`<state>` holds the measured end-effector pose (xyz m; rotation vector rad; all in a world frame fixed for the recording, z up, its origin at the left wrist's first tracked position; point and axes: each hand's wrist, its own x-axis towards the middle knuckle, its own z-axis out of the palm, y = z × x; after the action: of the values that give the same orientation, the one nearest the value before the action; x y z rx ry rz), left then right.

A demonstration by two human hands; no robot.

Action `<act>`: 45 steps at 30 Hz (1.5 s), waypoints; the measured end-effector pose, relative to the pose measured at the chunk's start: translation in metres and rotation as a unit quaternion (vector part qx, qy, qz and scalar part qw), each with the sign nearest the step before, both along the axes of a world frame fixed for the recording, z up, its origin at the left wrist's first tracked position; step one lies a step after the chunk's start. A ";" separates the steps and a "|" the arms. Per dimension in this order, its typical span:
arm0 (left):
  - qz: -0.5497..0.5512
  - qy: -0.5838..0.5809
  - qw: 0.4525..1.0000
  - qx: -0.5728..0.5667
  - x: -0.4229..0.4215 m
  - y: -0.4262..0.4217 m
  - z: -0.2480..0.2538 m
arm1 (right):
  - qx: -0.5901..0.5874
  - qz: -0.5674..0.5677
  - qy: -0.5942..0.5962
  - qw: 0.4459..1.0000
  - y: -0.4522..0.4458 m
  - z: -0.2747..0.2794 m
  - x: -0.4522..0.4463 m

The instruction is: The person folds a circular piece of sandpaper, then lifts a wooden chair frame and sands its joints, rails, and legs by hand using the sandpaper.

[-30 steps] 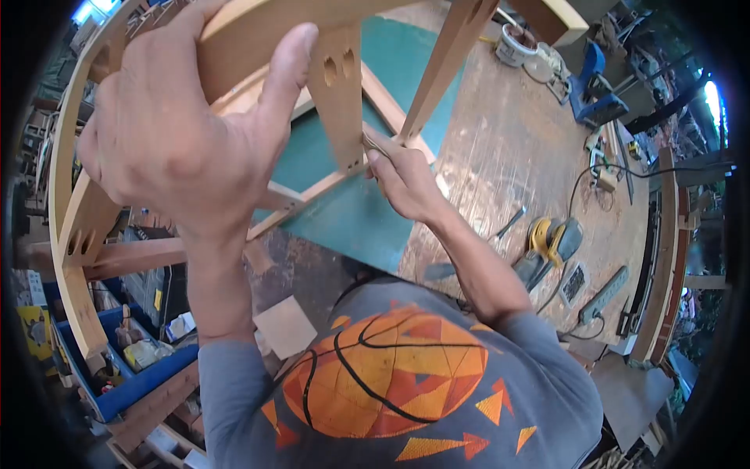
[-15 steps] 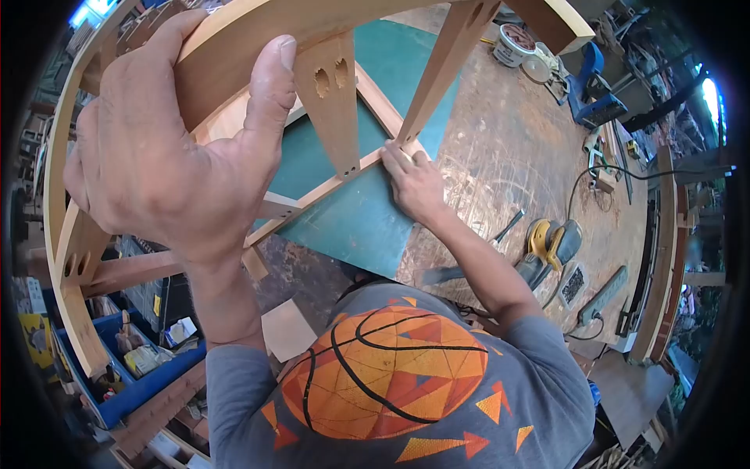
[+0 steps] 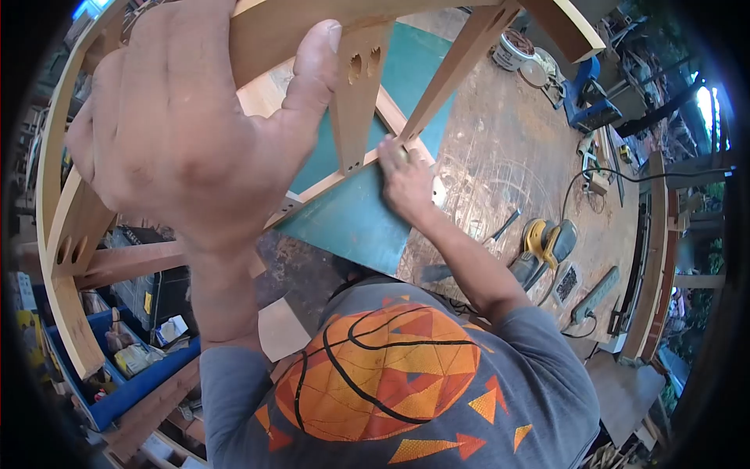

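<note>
A light wooden frame [image 3: 361, 94] with curved rails and slats stands over a green board [image 3: 351, 219] on the workbench. My left hand [image 3: 195, 133] is wrapped round the curved upper rail, its thumb on the near side. Oval pocket holes show in the middle slat, and small dark holes at its lower end. My right hand [image 3: 408, 181] is at the lower rail, close to the foot of the right slat, with its fingers bent together. Something small and pale shows between those fingers, too little of it to name.
On the workbench [image 3: 500, 141] at right lie a yellow sander [image 3: 541, 241], a green power strip [image 3: 595, 295], a cable and a blue clamp [image 3: 587, 109]. A white tub [image 3: 512, 50] stands at the back. A blue toolbox [image 3: 148, 367] is at lower left.
Over the last second my right hand has slid along the lower rail, from beside the middle slat toward the right slat. The frame has shifted slightly in view, with my left hand still on it.
</note>
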<state>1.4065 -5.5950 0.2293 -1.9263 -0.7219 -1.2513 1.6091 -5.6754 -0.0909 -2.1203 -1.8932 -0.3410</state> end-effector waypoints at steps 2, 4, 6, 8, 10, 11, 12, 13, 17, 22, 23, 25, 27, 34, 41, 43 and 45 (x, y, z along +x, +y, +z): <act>-0.033 0.000 0.999 -0.008 0.002 -0.001 -0.001 | 0.000 0.041 -0.004 0.999 -0.008 -0.004 -0.004; 0.003 0.014 1.000 0.001 -0.001 0.000 -0.002 | 0.006 0.122 -0.039 0.992 -0.008 0.009 0.026; 0.006 0.012 1.000 0.000 -0.002 -0.003 0.000 | -0.072 0.072 0.035 0.994 -0.004 0.023 0.026; 0.011 0.020 1.000 0.004 -0.004 -0.002 0.001 | -0.045 0.034 0.016 0.998 -0.004 0.011 -0.006; 0.028 0.005 0.999 0.016 -0.002 0.001 -0.003 | -0.077 0.073 0.007 0.994 -0.010 0.023 -0.008; 0.027 0.004 1.000 0.011 -0.001 0.001 -0.004 | -0.081 0.078 -0.007 0.994 -0.007 0.024 0.013; 0.024 0.006 1.000 0.019 -0.002 0.001 -0.004 | -0.086 0.089 -0.022 0.992 -0.005 0.027 0.028; 0.027 0.009 0.999 0.030 -0.004 0.001 -0.003 | -0.083 0.057 0.028 0.995 -0.005 0.029 0.032; 0.016 0.030 0.994 0.101 0.001 0.000 -0.002 | -0.032 0.112 -0.018 0.993 -0.009 0.016 -0.003; -0.071 -0.019 0.990 0.118 -0.001 0.007 0.001 | -0.043 0.025 -0.041 0.998 -0.001 0.012 0.009; -0.075 -0.012 0.988 0.136 -0.001 0.008 0.004 | -0.040 0.071 -0.034 0.996 -0.007 0.008 -0.004; -0.052 0.015 0.997 0.062 0.002 -0.003 0.013 | -0.036 0.151 0.003 0.988 -0.011 0.023 0.007; -0.018 0.039 0.999 -0.023 -0.001 -0.016 0.018 | -0.081 0.091 0.017 0.992 -0.009 0.025 0.029; -0.064 -0.025 0.990 0.120 0.002 0.012 -0.004 | -0.119 0.061 0.022 0.991 -0.010 0.036 0.025; 0.043 0.035 0.998 0.023 -0.005 -0.001 -0.002 | 0.002 0.001 0.074 0.997 -0.003 0.020 0.006; 0.017 0.033 0.999 0.027 -0.004 0.001 -0.001 | 0.013 -0.004 0.065 0.998 -0.004 0.017 0.012; 0.006 0.031 0.999 0.040 -0.004 0.004 -0.001 | 0.075 0.006 -0.001 0.997 -0.002 0.004 0.014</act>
<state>1.4024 -5.5911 0.2279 -1.8843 -0.6410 -1.1894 1.6232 -5.6777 -0.0865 -2.0114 -1.8203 -0.4676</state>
